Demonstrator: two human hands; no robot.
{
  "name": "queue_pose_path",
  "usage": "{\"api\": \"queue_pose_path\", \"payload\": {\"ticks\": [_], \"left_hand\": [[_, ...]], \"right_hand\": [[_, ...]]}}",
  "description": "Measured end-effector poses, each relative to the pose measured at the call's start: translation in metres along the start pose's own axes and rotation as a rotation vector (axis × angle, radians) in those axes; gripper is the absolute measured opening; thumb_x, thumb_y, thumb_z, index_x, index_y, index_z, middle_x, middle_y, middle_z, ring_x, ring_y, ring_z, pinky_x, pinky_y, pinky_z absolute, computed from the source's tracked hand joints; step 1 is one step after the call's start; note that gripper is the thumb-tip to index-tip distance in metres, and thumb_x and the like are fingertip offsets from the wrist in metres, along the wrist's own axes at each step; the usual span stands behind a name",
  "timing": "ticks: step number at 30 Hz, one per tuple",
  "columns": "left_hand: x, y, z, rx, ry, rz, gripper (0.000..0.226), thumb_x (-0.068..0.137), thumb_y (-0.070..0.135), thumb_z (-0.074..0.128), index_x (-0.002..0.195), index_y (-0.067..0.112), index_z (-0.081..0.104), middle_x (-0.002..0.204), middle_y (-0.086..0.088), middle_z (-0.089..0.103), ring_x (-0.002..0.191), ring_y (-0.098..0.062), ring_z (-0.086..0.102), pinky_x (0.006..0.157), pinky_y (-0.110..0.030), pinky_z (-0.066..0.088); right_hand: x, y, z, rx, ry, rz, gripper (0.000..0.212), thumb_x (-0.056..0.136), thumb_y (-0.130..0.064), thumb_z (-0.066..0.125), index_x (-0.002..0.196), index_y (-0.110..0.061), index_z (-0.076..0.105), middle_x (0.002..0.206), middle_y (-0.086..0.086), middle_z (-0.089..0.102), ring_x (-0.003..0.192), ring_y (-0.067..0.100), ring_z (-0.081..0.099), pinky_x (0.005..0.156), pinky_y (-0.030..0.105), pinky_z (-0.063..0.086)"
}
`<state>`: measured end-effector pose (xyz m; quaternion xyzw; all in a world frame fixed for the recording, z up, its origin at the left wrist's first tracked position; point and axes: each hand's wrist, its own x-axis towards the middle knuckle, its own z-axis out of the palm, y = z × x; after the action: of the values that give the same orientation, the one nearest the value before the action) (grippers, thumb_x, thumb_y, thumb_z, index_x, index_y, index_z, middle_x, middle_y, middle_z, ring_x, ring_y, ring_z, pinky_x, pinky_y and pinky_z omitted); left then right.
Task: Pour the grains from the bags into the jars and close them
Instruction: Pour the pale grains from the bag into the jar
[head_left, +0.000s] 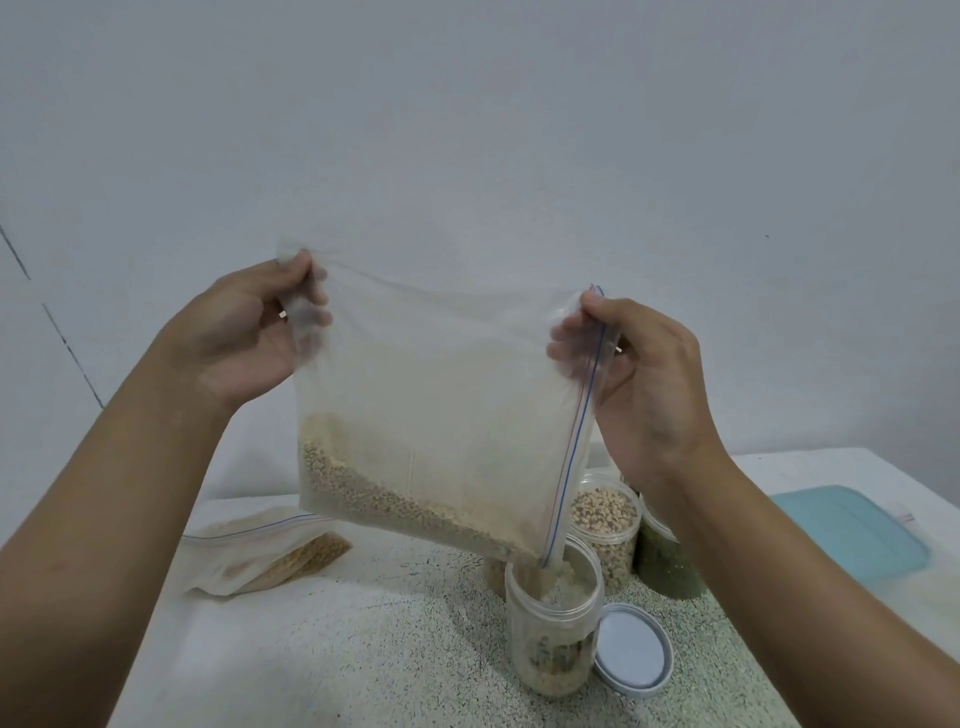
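A clear zip bag (436, 395) with pale grains in its lower edge is held up and tilted sideways. My left hand (244, 327) pinches its upper left corner. My right hand (639, 384) pinches the zip edge, whose blue line runs down the right side. The bag's open lower corner sits in the mouth of a clear jar (556, 623), and grains run into it. The jar stands open on the table, partly filled. Its white lid (631, 649) lies flat just right of it.
Another zip bag with yellowish grains (265, 556) lies at the left on the speckled table (363, 639). Behind the open jar stand a jar of spotted beans (605, 525) and a jar of dark green grains (667, 561). A light blue tray (852, 535) lies at the right.
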<state>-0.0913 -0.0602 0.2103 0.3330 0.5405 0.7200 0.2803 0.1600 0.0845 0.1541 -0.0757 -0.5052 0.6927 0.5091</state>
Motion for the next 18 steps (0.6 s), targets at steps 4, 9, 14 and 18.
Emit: {"api": "queue_pose_path", "payload": {"ticks": [4,9,14,18], "left_hand": [[-0.0015,0.0011,0.0005,-0.006,0.005,0.006,0.042,0.100,0.027,0.058,0.061,0.022,0.074,0.068,0.006,0.061,0.060,-0.011,0.061,0.056,-0.020,0.051],[-0.0023,0.0025,0.0005,-0.004,0.007,0.007,0.041,0.099,0.027,0.058,0.062,0.023,0.074,0.068,0.007,0.061,0.060,-0.011,0.061,0.057,-0.021,0.051],[-0.0035,0.0020,-0.0002,-0.011,0.000,0.001,0.042,0.100,0.027,0.058,0.061,0.023,0.074,0.068,0.007,0.060,0.059,-0.010,0.061,0.056,-0.020,0.051],[-0.0043,0.0017,-0.0005,-0.016,-0.006,-0.004,0.042,0.100,0.027,0.058,0.061,0.023,0.074,0.068,0.007,0.061,0.060,-0.010,0.061,0.056,-0.020,0.051]], "right_hand": [[-0.0011,-0.0005,0.0012,0.006,0.003,-0.003,0.020,0.097,-0.011,0.060,0.079,-0.006,0.066,0.072,0.004,0.067,0.069,0.019,0.067,0.083,0.045,0.041],[-0.0016,-0.0006,0.0020,0.021,0.009,0.003,0.020,0.097,-0.010,0.060,0.078,-0.006,0.066,0.071,0.004,0.066,0.068,0.019,0.067,0.083,0.045,0.040],[-0.0025,-0.0006,0.0024,0.013,0.005,0.000,0.020,0.097,-0.010,0.060,0.078,-0.005,0.067,0.072,0.005,0.066,0.069,0.019,0.067,0.082,0.045,0.041],[-0.0033,0.0007,0.0025,0.007,0.009,-0.005,0.021,0.097,-0.010,0.060,0.077,-0.005,0.067,0.072,0.005,0.066,0.069,0.019,0.066,0.081,0.045,0.041]]}}
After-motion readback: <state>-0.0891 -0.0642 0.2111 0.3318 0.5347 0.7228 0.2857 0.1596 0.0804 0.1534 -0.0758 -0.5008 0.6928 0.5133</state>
